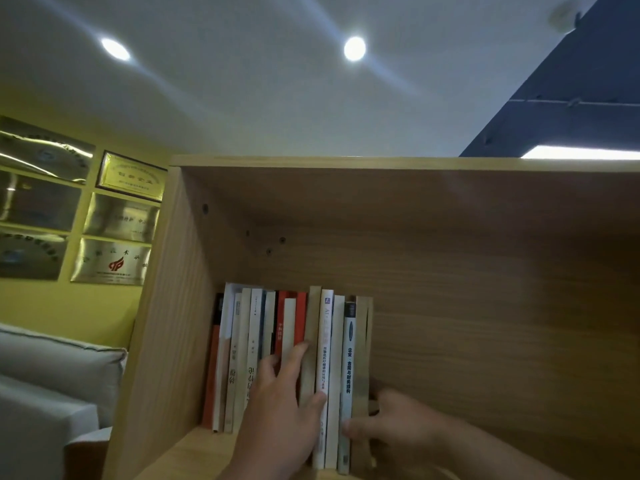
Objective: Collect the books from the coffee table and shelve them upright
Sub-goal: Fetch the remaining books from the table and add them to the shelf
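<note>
The books (287,358) stand upright in a row on the floor of a wooden shelf compartment (485,306), at about 6 o'clock in the view. The row's 9 o'clock end is packed against the compartment's side panel (166,323).

The left hand (280,420) lies on the spines near the middle of the row, fingers stretched out and apart, with the thumb against a white book (325,341). The right hand (391,427) clamps the row's 3 o'clock end. Its thumb is on the spine of a grey book (348,358) and its fingers curl round the far side of the last one, a tan book (362,358).

From that tan book towards 3 o'clock, bare wood runs to the frame edge. Above the book tops, towards 12 o'clock, the compartment stands open up to the top board (381,163).

The white spine has "AI" near its top. Chinese characters run down it and down the grey spine, too soft to read surely.

At 9 o'clock, outside the shelf, metal plaques (117,220) hang on a yellow wall, one bearing a red flame-like emblem. Their lettering is blurred. A pale cushion (52,368) sits at 8 o'clock. Two round ceiling lights (354,48) glow at 12 o'clock, and a dark panel (571,81) fills 2 o'clock.
</note>
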`<action>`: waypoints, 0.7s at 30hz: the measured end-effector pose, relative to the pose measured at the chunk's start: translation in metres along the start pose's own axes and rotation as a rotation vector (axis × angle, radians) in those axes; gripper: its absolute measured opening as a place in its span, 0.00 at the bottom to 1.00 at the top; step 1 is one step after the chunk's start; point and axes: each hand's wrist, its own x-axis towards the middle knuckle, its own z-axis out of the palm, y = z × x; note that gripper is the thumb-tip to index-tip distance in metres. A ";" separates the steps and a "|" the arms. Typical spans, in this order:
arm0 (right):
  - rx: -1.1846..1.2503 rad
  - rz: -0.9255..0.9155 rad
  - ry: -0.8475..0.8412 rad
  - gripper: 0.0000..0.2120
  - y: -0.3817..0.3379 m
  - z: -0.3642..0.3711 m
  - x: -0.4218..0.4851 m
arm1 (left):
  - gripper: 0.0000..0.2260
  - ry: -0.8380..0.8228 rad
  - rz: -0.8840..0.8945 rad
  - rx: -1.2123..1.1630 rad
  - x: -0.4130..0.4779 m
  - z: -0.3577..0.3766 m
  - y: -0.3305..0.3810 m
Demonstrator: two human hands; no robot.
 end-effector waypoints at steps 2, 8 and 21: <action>0.000 -0.026 0.081 0.33 0.006 0.007 0.002 | 0.34 0.042 0.016 0.059 0.002 -0.001 0.002; -0.154 -0.189 0.259 0.44 0.013 0.020 0.001 | 0.49 -0.396 0.399 0.651 0.015 -0.029 -0.010; -0.226 -0.133 0.264 0.54 0.016 0.023 0.024 | 0.56 -0.351 0.461 0.888 0.037 -0.007 -0.034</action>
